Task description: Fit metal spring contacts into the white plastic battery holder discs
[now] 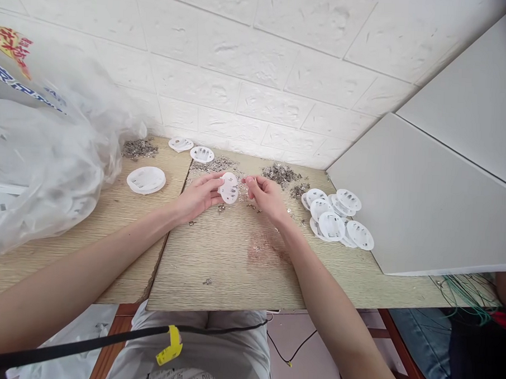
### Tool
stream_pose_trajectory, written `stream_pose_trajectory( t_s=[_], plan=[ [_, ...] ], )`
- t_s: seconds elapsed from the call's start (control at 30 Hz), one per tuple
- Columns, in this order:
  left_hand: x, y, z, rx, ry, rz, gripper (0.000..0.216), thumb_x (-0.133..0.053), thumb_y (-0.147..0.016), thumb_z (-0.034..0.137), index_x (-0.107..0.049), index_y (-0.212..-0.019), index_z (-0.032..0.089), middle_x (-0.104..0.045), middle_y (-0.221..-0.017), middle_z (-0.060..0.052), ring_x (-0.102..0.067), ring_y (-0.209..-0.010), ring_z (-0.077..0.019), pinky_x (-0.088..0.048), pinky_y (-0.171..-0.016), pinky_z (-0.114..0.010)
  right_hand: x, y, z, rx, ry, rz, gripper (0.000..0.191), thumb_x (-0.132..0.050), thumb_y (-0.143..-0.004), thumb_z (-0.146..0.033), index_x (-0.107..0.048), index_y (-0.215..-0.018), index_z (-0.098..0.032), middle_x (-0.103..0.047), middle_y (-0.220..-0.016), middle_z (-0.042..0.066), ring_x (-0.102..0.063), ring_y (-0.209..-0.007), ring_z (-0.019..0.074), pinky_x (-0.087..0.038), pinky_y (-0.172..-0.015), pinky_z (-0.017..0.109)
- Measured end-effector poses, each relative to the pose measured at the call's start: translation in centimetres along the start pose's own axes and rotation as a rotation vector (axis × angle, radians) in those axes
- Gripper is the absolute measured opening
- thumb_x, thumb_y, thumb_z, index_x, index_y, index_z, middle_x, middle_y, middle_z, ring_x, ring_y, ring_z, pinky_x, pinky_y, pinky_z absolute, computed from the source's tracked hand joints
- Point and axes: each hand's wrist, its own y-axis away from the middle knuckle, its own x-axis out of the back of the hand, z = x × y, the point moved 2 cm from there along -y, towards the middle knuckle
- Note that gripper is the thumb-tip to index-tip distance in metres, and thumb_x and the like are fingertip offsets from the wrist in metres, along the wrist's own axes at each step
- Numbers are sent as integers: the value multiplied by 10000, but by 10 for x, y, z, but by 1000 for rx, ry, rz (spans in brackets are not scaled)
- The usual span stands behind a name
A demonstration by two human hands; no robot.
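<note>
In my left hand (203, 194) I hold a round white plastic disc (229, 188) with slots and small metal pieces in it, tilted toward me above the table. My right hand (266, 194) is just to the right of the disc, thumb and forefinger pinched together. Whatever sits in that pinch is too small to make out. Behind the hands lie a scatter of tiny metal parts (215, 165) and a darker pile of metal clips (280, 175).
Several finished-looking white discs (332, 225) lie heaped at right, beside a grey panel (403, 201). More discs (146, 179) rest at left, near a large plastic bag (40, 169). A white brick-patterned wall (258, 72) stands behind. Green wires (468, 294) hang at the right edge.
</note>
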Motion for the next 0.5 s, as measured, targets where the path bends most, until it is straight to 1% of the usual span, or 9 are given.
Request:
stream_pose_trajectory(
  t_s=[0.1,0.17,0.23,0.33,0.5],
  plan=[
    [1,-1,-1,20,10,-2,159,-646,-866,241,-692,-975,134,-743,-1021,-128,-693,-978,-227,-546,-929,-382,5,-1,-2,104,224,-8,307,-494,-914,-387,-578,-694,-189,-490,-590,-35,-417,-567,112,-326,-593,255],
    [1,-1,-1,19,8,-2,157,-636,-879,258,-695,-943,127,-743,-1019,-136,-690,-986,-234,-541,-938,-387,6,0,-3,167,382,-30,239,-500,-911,-310,-660,-789,-181,-568,-628,-21,-479,-610,126,-329,-627,261],
    [0,-1,0,18,6,6,156,-624,-890,255,-694,-934,123,-744,-1012,-138,-691,-978,-232,-542,-933,-385,6,1,-4,194,506,-52,246,-493,-924,-276,-720,-912,-184,-666,-715,4,-548,-671,147,-338,-660,270],
    [0,0,1,22,1,11,157,-618,-900,250,-690,-941,117,-744,-1005,-139,-694,-960,-222,-546,-915,-370,6,3,-4,197,607,-66,274,-498,-939,-265,-748,-1034,-204,-748,-859,34,-629,-784,182,-361,-697,280],
    [1,-1,1,21,-1,2,162,-637,-889,268,-694,-934,124,-747,-998,-134,-696,-951,-221,-548,-911,-368,7,5,-5,209,690,-55,266,-515,-938,-244,-768,-1019,-231,-772,-999,45,-674,-908,219,-392,-713,296]
  ],
)
